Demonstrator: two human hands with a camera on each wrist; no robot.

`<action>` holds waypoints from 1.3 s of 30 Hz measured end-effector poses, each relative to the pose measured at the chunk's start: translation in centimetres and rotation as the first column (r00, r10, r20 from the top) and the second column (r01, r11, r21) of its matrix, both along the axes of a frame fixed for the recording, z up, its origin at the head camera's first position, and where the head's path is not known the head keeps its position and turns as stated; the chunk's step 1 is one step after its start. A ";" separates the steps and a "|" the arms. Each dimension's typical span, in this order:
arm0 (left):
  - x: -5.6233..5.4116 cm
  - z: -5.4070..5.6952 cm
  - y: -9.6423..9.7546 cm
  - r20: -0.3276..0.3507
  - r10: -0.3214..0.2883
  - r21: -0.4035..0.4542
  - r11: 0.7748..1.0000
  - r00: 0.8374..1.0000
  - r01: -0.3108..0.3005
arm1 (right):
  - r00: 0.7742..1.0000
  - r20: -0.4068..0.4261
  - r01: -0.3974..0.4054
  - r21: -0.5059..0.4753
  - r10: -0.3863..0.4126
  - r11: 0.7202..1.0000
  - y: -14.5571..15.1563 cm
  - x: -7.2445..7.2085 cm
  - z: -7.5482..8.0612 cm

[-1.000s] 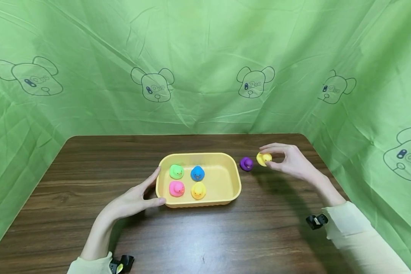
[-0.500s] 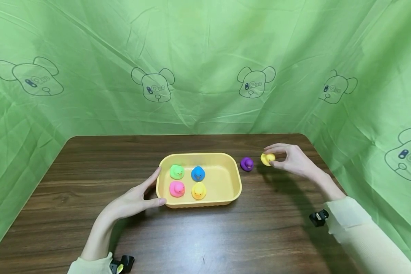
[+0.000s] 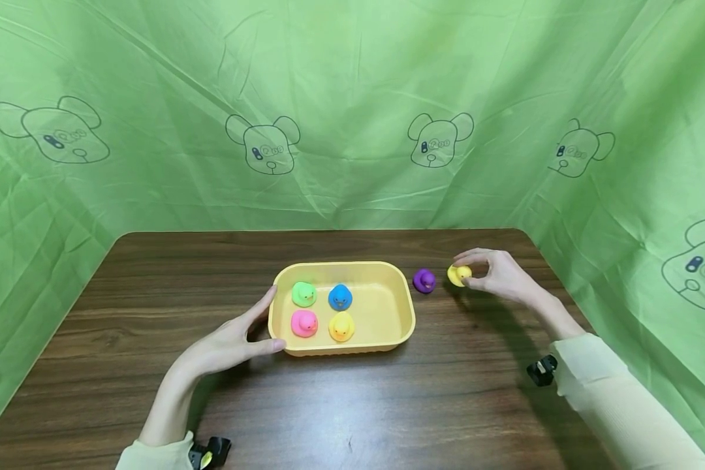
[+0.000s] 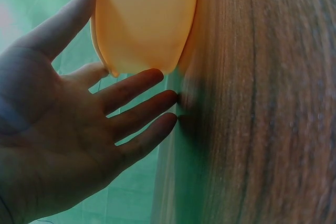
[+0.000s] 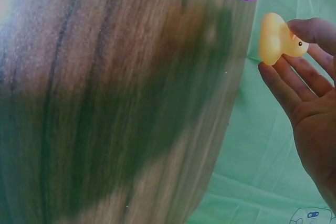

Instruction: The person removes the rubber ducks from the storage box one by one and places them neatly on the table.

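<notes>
In the head view my right hand (image 3: 493, 277) pinches a yellow rubber duck (image 3: 457, 275) between thumb and fingertips, on the right of the table. The right wrist view has that duck (image 5: 275, 40) held a little off the wood, thumb on its head side. A purple rubber duck (image 3: 424, 281) sits on the table just left of it. My left hand (image 3: 229, 339) rests its thumb and straight fingers against the left end of a yellow tray (image 3: 388, 313). Inside the tray are a green duck (image 3: 303, 294), blue duck (image 3: 340, 297), pink duck (image 3: 304, 323) and second yellow duck (image 3: 342, 326).
The ducks in the tray fill its left and middle part, and its right part shows bare floor. The brown wooden table (image 3: 352, 405) ends at the back against a green cloth (image 3: 352, 130) printed with bear heads.
My right hand, pinching the yellow duck, has shifted slightly right, away from the purple duck, then dipped a touch. The left hand and the tray look unchanged.
</notes>
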State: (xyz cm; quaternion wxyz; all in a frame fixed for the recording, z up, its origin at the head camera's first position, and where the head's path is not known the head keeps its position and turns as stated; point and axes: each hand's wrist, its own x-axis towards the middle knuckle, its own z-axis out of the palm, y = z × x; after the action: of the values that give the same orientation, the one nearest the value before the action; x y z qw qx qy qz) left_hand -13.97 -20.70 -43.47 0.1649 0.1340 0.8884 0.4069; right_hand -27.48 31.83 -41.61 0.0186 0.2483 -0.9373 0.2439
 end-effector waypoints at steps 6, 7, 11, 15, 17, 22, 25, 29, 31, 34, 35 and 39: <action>0.1 0.1 0.1 0.000 0.001 0.004 1.000 1.000 -0.001 | 0.999 0.041 0.028 -0.003 -0.027 1.000 0.0 -0.3 -0.8; 0.1 0.1 0.1 0.000 0.001 0.005 1.000 1.000 -0.001 | 0.998 0.047 0.029 -0.004 -0.029 1.000 0.0 -0.4 -0.9; 0.1 0.1 0.0 0.002 0.002 0.001 1.000 1.000 -0.002 | 0.997 0.069 0.036 -0.017 -0.035 0.999 0.0 -0.6 -1.3; 0.1 0.1 0.0 0.003 0.004 -0.001 1.000 1.000 -0.004 | 0.996 0.085 0.039 -0.029 -0.037 0.999 0.1 -0.6 -1.5; 0.1 0.1 0.0 0.003 0.003 0.001 1.000 1.000 -0.003 | 0.995 0.092 0.044 -0.031 -0.041 0.999 0.1 -0.7 -1.7; 0.1 0.0 0.0 0.004 0.003 0.002 1.000 1.000 -0.003 | 0.993 0.110 0.056 -0.039 -0.051 0.998 0.1 -0.7 -2.1; 0.1 0.0 0.0 0.004 0.004 0.000 1.000 1.000 -0.004 | 0.992 0.116 0.055 -0.042 -0.050 0.998 0.0 -0.8 -2.3; 0.0 0.1 0.0 0.009 0.005 0.001 1.000 1.000 -0.005 | 0.991 0.126 0.057 -0.049 -0.051 0.997 0.0 -0.8 -2.5; 0.0 0.1 0.0 0.011 0.005 0.002 1.000 1.000 -0.005 | 0.989 0.134 0.061 -0.049 -0.054 0.997 0.0 -0.8 -2.6; 0.0 0.1 0.1 0.011 0.004 0.005 1.000 1.000 -0.004 | 0.986 0.152 0.073 -0.054 -0.065 0.996 0.0 -0.9 -2.7; 0.0 0.1 0.1 0.011 0.003 0.004 1.000 1.000 -0.003 | 0.985 0.158 0.076 -0.054 -0.067 0.996 0.0 -0.9 -2.8; -0.1 0.1 0.1 0.010 0.003 0.005 1.000 1.000 -0.003 | 0.981 0.182 0.084 -0.066 -0.071 0.994 0.0 -0.8 -2.9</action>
State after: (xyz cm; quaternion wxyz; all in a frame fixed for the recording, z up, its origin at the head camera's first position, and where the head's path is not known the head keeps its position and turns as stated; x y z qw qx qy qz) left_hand -14.04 -20.60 -43.36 0.1682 0.1308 0.8868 0.4101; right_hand -28.32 31.86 -44.48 -0.0474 0.1877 -0.9345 0.2987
